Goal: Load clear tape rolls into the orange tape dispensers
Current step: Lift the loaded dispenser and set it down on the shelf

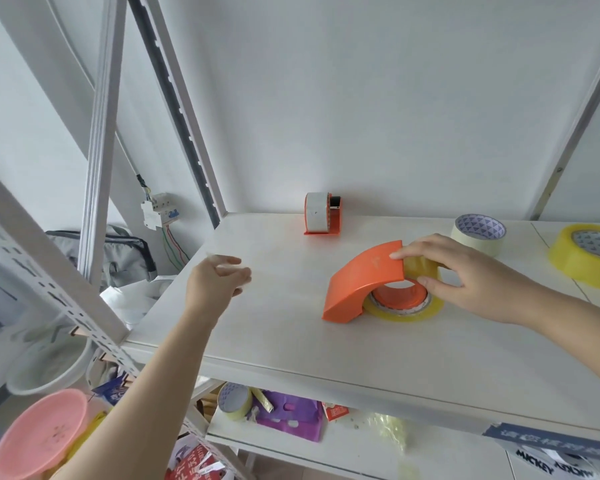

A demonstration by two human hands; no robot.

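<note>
White shelf (pixel 291 341), wall behind. My right hand (pixel 465 275) pinches orange dispenser (pixel 364 285) and clear tape roll (pixel 404 308) at shelf centre-right; left hand (pixel 215 282) hovers loosely open, empty. I judge: brace dispenser with left, seat roll squarely on hub.

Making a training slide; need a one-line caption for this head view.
Right hand grips the orange tape dispenser with its clear tape roll on the shelf; left hand hovers open.

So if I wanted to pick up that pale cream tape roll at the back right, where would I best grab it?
The pale cream tape roll lies flat on the white shelf, its core opening facing up. Come from above, thumb inside the core, fingers on the outer wall. Its left side is crowded by the right hand.
</note>
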